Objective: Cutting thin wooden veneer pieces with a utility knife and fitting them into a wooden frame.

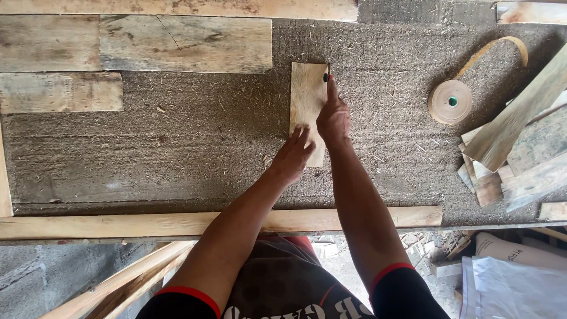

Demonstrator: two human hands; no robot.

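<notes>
A small wooden board [308,100] lies flat in the middle of the worktop [177,153], which is covered in sawdust. The left hand [292,156] presses its lower end, fingers spread apart. The right hand [333,118] lies along its right edge, fingers closed on what may be a dark pencil [326,77]. A roll of tape [450,101] and stacked offcuts [514,147] sit well apart to the right
</notes>
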